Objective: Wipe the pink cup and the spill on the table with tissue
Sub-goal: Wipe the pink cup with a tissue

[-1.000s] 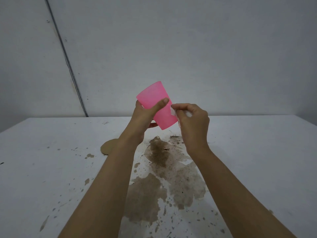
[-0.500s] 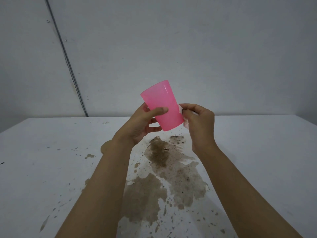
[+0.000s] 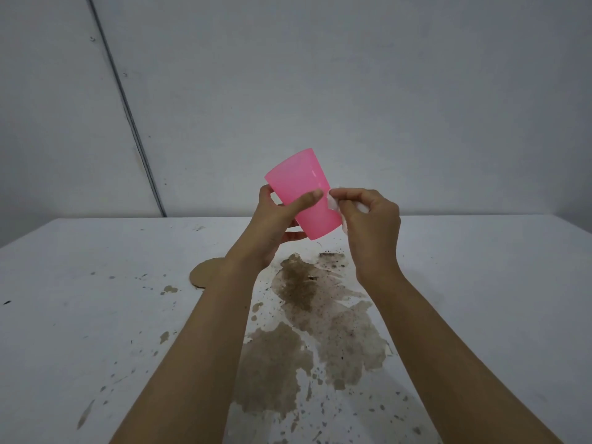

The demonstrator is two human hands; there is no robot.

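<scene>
I hold the pink cup [image 3: 301,184] in the air above the table, tilted, its wide mouth up and to the left. My left hand [image 3: 275,229] grips its lower half, thumb across the front. My right hand [image 3: 373,229] pinches a small white tissue [image 3: 333,205] against the cup's right side. Below both hands a brown spill [image 3: 320,318] spreads over the white table [image 3: 96,315] in large patches, with specks around it.
A round tan cardboard disc [image 3: 205,272] lies flat on the table just left of my left forearm. Small brown splashes dot the table's left half. A grey wall with a dark diagonal seam stands right behind the table's far edge.
The cup tipped a little more upright, then leaned back. My right hand moved the tissue down to the cup's lower right edge and now back up along its side.
</scene>
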